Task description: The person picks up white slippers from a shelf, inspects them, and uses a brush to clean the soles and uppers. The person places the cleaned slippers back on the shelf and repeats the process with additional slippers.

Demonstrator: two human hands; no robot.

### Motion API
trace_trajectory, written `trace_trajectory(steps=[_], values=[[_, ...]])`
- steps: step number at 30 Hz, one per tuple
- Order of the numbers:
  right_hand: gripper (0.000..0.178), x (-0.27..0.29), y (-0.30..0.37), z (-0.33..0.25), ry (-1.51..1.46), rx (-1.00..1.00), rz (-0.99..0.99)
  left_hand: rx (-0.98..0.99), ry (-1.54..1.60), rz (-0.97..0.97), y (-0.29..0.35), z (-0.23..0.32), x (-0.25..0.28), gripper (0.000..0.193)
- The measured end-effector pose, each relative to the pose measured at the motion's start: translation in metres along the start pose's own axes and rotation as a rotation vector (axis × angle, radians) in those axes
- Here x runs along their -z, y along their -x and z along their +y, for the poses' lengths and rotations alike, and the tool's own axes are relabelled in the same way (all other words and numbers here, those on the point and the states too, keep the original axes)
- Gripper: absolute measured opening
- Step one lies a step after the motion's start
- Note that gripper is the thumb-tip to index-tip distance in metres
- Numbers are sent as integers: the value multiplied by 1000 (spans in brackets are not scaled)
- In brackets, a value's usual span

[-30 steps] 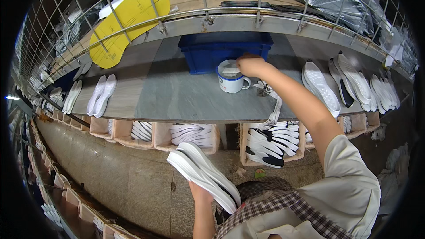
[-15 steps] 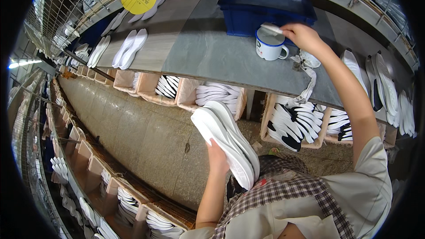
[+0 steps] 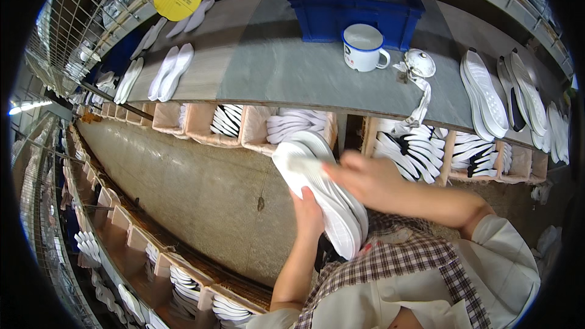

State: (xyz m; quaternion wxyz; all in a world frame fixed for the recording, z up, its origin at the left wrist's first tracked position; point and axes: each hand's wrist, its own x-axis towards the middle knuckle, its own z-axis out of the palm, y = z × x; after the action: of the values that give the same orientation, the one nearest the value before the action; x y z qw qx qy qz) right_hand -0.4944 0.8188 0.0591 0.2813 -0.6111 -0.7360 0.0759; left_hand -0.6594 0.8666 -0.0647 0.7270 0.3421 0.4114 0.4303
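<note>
My left hand (image 3: 311, 214) is closed around a pair of white shoe soles (image 3: 338, 207), held tilted together in front of my apron with the thumb on the near face. Against the upper part of the front sole, my right hand (image 3: 365, 176) holds a small flat white piece (image 3: 303, 166), blurred by motion, so its exact kind cannot be made out. On the grey table behind them stands a white enamel mug (image 3: 359, 58) with a blue rim and handle. Its lid (image 3: 420, 63) lies to the right, with a crumpled white strip (image 3: 421, 100) hanging toward the table's edge.
A blue plastic crate (image 3: 356, 6) sits behind the mug on the table (image 3: 268, 73). Pairs of soles (image 3: 170, 73) stand at the left, and more soles (image 3: 484, 100) at the right. Lined bins (image 3: 213, 128) of soles line the space below. A curved rack (image 3: 122, 225) runs along the left.
My right hand has come down from the mug to the soles, bringing the small white piece onto the front one. My left hand still holds the pair.
</note>
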Motion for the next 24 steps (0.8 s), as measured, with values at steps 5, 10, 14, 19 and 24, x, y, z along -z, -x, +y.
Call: trace_trajectory(steps=[5,10,14,19,24], values=[[28,10,-9,-4,15,15,19,-32,-102,-31,2,3,2,43],[18,14,3,-8,-18,-6,-184,-17,-20,7,6,5,2,44],[26,15,-4,-4,81,0,83,26,-45,-18,5,8,2,43],[25,12,16,-3,-39,100,-131,-32,-207,15,7,13,-1,41],[30,10,15,6,65,53,-38,95,-118,24,4,9,-1,42]])
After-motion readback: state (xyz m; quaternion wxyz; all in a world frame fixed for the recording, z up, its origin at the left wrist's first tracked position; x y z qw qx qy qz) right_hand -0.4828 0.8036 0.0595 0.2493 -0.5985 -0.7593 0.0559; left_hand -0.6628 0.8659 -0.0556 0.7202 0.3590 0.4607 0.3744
